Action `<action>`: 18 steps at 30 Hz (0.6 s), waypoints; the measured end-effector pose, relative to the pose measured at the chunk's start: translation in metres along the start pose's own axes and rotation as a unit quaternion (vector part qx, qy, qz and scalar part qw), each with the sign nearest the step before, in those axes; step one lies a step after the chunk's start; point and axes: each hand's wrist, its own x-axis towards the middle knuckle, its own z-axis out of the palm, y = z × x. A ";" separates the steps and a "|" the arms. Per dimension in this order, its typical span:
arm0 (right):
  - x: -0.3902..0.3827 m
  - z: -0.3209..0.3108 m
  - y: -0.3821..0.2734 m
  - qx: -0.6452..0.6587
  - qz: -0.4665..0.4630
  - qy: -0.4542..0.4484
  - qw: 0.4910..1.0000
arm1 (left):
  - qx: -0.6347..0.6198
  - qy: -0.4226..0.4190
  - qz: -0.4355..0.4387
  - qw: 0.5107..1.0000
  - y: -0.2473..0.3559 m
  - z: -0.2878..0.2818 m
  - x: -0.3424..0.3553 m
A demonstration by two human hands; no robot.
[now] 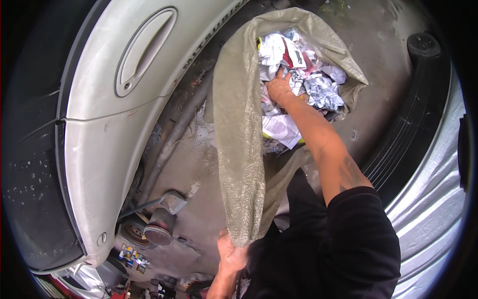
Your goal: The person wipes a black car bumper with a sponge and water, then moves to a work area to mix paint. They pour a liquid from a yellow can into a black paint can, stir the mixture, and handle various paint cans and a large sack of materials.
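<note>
A large woven sack (239, 124), greyish green, stands with its mouth wide toward me. Crumpled paper (323, 92) and printed sheets fill it, mostly white and grey with bits of red and yellow. My right arm reaches into the mouth. There my right hand (280, 89) lies on the paper, fingers apart and pressing against it, their tips partly hidden among the scraps. Low in the view, my left hand (232, 251) is closed round the near end of the sack's rim and pulls it toward my body.
A pale car door with a handle (147, 50) rises close on the left. To the right lies a black tyre (413, 124) beside a silvery sheet (433, 199). A round metal part (159, 234), a wheel (135, 231) and small coloured items (133, 256) rest on the concrete floor at lower left.
</note>
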 end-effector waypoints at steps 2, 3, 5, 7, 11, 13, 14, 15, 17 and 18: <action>0.003 -0.009 0.008 0.013 0.013 0.021 1.000 | -0.030 0.061 -0.097 0.993 0.016 -0.003 -0.006; -0.001 -0.004 0.003 0.021 0.017 0.005 1.000 | -0.023 0.045 -0.066 0.997 0.021 -0.005 0.006; -0.018 -0.029 -0.001 0.034 0.030 -0.022 0.999 | -0.011 0.063 -0.024 0.998 0.027 -0.001 0.016; -0.069 -0.067 0.000 0.076 0.010 -0.022 0.997 | -0.016 0.065 -0.012 0.998 0.020 -0.001 0.015; -0.187 -0.098 -0.023 0.127 -0.010 0.050 0.991 | -0.025 0.031 -0.029 0.999 0.005 0.013 0.017; -0.211 -0.099 -0.057 0.028 -0.090 0.013 0.995 | -0.083 0.009 -0.013 0.996 0.005 0.030 0.021; -0.209 -0.101 -0.072 -0.082 -0.156 -0.066 0.982 | -0.111 0.003 -0.005 0.994 0.005 0.038 0.024; -0.197 -0.092 -0.078 -0.121 -0.186 -0.094 0.971 | -0.093 -0.034 0.010 0.995 -0.002 0.041 0.026; -0.169 -0.072 -0.066 -0.093 -0.149 -0.064 0.982 | -0.030 -0.103 0.045 0.993 0.007 0.043 0.024; -0.156 -0.061 -0.054 -0.084 -0.140 -0.053 0.985 | -0.045 -0.128 0.062 0.989 0.003 0.045 0.021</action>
